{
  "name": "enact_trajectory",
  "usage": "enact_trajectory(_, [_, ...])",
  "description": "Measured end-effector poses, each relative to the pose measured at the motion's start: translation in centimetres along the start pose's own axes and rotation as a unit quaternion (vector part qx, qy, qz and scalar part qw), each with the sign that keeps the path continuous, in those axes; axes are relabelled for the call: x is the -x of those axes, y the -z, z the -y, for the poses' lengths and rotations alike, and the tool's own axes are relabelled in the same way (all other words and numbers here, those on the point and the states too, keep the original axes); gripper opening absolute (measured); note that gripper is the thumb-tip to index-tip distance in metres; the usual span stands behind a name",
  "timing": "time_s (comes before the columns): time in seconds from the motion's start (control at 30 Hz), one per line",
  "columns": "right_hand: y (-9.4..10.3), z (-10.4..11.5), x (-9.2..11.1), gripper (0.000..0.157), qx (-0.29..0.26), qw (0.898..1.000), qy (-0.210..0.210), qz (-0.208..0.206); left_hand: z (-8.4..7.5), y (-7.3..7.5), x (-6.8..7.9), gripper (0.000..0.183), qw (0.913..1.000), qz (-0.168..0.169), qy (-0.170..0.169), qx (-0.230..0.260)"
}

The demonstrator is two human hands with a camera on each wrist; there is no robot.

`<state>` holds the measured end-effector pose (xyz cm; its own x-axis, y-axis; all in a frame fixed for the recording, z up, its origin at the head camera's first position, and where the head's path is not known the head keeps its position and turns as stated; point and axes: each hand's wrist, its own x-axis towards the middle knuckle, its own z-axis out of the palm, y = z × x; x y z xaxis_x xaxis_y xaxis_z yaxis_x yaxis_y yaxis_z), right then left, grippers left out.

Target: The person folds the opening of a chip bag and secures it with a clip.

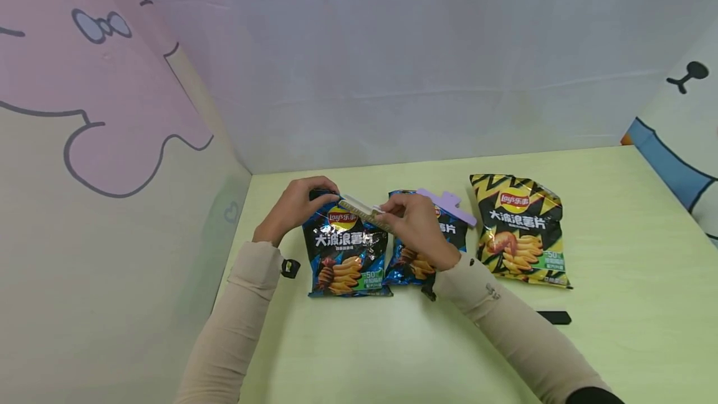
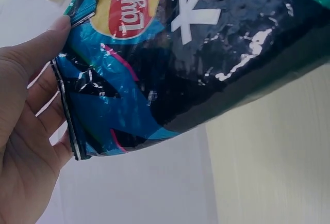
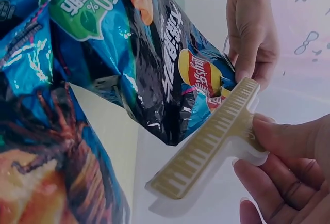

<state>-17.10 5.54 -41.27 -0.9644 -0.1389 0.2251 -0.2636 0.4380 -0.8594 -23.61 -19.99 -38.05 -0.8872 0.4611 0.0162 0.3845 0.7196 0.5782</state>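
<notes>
Beige sleeves [image 1: 505, 310] reach over the pale green table [image 1: 392, 354]. At its left side, the left hand [image 1: 297, 204] pinches the top left corner of a blue Lay's bag [image 1: 348, 254]. The right hand [image 1: 417, 226] grips the tab of a tan-and-white clip [image 3: 206, 152], which slants across that bag's upper right edge; whether it clamps the edge, I cannot tell. To the right lie 2 more: a blue pouch [image 1: 409, 267] with a purple clip [image 1: 449, 206] at its top, and a yellow-and-black pouch [image 1: 521, 229] farther off.
</notes>
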Motion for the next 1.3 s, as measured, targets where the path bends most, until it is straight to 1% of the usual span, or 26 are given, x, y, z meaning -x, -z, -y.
enact_trajectory(0.3, [-0.4, -0.3, -0.4, 0.009, -0.032, 0.997, -0.061, 0.019, -0.1, 0.1, 0.2, 0.02, 0.9993, -0.015, -0.015, 0.03])
enact_trajectory(0.5, [-0.6, -0.4, -0.7, 0.01, -0.041, 0.996, -0.074, 0.024, 0.5, 0.1, 0.2, 0.02, 0.9984, -0.024, -0.032, 0.041])
enact_trajectory(0.67, [-0.8, -0.4, -1.0, 0.012, -0.04, 0.995, -0.086, 0.034, 0.6, 0.1, 0.4, 0.022, 0.9975, -0.022, -0.029, 0.061])
enact_trajectory(0.8, [-1.0, -0.4, -1.1, 0.012, -0.039, 0.995, -0.085, 0.038, 0.4, 0.1, 0.4, 0.018, 0.996, -0.033, -0.021, 0.08])
enact_trajectory(0.9, [-1.1, -0.3, -1.1, 0.013, -0.041, 0.995, -0.081, 0.037, 0.2, 0.1, 0.3, 0.015, 0.9942, -0.047, -0.024, 0.094])
enact_trajectory(1.0, [-1.2, -0.3, -1.2, 0.013, -0.04, 0.995, -0.079, 0.038, 0.3, 0.1, 0.3, 0.016, 0.9928, -0.055, -0.023, 0.104])
enact_trajectory(1.17, [-1.3, -0.3, -1.4, 0.015, -0.035, 0.996, -0.07, 0.038, 0.5, 0.2, 0.5, 0.012, 0.9927, -0.064, -0.008, 0.102])
enact_trajectory(1.3, [-1.4, -0.3, -1.5, 0.016, -0.036, 0.997, -0.061, 0.036, 0.6, 0.3, 0.5, 0.009, 0.9919, -0.072, -0.004, 0.104])
